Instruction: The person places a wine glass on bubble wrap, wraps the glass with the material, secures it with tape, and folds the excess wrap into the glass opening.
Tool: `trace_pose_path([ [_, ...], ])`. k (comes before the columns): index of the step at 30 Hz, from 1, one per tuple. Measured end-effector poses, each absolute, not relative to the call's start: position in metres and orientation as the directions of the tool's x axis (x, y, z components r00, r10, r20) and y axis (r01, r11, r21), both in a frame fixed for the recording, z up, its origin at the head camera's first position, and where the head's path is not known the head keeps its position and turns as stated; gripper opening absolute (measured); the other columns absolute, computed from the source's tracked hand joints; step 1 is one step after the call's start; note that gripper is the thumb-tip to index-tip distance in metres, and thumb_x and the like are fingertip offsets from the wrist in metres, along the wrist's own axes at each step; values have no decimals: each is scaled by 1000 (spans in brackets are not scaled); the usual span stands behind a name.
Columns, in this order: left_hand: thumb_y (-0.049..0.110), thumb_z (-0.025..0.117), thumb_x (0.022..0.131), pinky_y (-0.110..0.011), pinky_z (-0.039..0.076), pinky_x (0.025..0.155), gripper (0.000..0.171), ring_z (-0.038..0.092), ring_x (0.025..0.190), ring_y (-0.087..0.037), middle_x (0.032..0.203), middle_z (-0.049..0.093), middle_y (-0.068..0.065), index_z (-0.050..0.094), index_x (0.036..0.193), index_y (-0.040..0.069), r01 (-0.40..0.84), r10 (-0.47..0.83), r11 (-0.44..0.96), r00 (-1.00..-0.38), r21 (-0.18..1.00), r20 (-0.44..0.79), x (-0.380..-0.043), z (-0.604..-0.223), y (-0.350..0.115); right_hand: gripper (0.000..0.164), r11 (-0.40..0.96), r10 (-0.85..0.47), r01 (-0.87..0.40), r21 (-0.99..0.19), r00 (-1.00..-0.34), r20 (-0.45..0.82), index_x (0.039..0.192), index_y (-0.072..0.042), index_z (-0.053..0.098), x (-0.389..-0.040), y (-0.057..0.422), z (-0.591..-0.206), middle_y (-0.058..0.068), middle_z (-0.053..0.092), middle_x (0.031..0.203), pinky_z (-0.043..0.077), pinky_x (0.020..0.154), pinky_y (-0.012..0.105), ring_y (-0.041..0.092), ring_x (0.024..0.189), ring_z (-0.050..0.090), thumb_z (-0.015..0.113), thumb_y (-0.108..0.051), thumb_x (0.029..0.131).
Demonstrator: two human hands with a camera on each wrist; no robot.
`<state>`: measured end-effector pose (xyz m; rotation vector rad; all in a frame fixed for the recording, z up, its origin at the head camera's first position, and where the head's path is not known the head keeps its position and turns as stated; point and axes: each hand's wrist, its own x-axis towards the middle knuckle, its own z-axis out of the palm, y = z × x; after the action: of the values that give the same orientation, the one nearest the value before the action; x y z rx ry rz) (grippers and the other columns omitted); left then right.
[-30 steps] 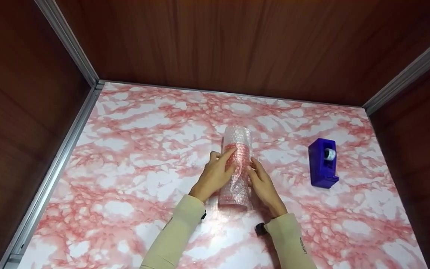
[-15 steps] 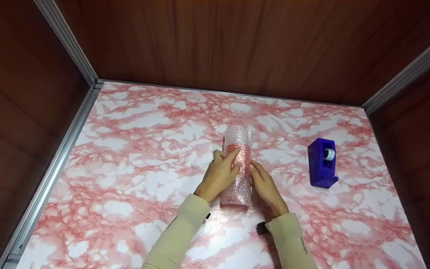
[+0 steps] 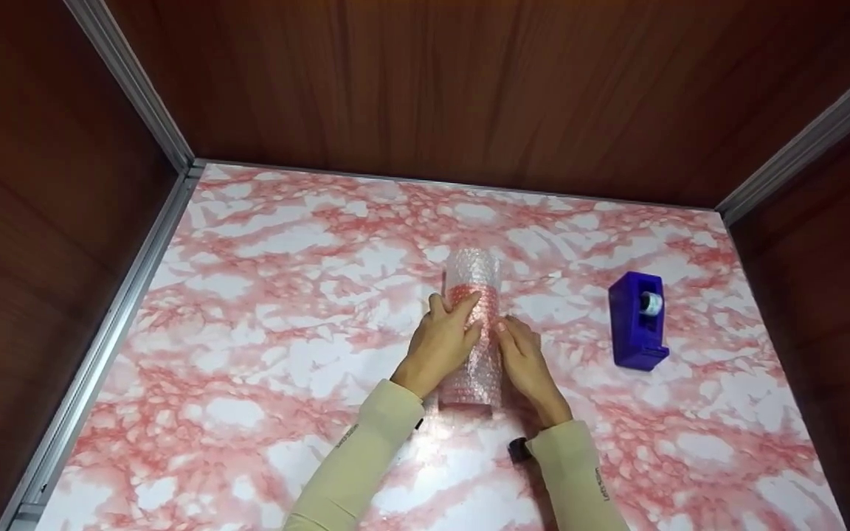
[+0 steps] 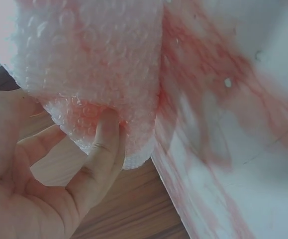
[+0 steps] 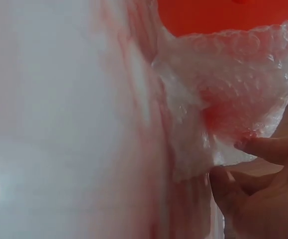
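Tabletop (image 3: 270,317) pink-marbled | walls (image 3: 425,88) wood-panelled | left hand (image 3: 440,343) spread over bubble-wrap (image 3: 478,376) | right hand (image 3: 528,361) pinching it

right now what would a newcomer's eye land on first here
Probably the deep-blue tape dispenser, vivid against the right part of the red-and-white marbled tabletop. Next, likely the bubble-wrapped red bundle near the middle, with the left hand and right hand on either side.

On the desk (image 3: 285,310), at the centre of the frame, bubble-wrapped roll (image 3: 485,358) between left hand (image 3: 441,346) and right hand (image 3: 528,363); tape dispenser (image 3: 626,324) at right of the frame; behind, at top, wall panel (image 3: 454,88).
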<state>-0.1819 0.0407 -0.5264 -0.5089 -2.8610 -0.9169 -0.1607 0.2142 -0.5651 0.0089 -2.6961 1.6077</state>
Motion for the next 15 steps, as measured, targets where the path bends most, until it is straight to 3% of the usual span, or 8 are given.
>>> trace_pose_path([
  [4,33,62,100,-39,54,66,48,62,79,-31,112,48,-21,54,146,22,344,280,772,-939,534,200,-182,-527,43,51,505,19,31,-863,-1000,-25,140,2,56,-160,218,-566,23,49,144,24,111,53,39,132,34,38,-34,109],
  [11,35,61,100,-41,55,66,48,63,81,-34,118,46,-25,52,146,23,332,286,786,-943,522,170,-181,-524,45,41,404,-4,-46,-914,-999,49,125,3,66,-164,222,-571,17,64,126,37,105,46,31,121,55,39,-24,110],
  [15,34,61,100,-43,55,67,49,63,82,-36,120,47,-27,52,146,23,333,287,783,-943,525,169,-181,-522,46,50,341,10,61,-938,-998,-62,134,4,59,-163,223,-568,20,56,136,32,109,47,34,129,47,34,-33,111],
])
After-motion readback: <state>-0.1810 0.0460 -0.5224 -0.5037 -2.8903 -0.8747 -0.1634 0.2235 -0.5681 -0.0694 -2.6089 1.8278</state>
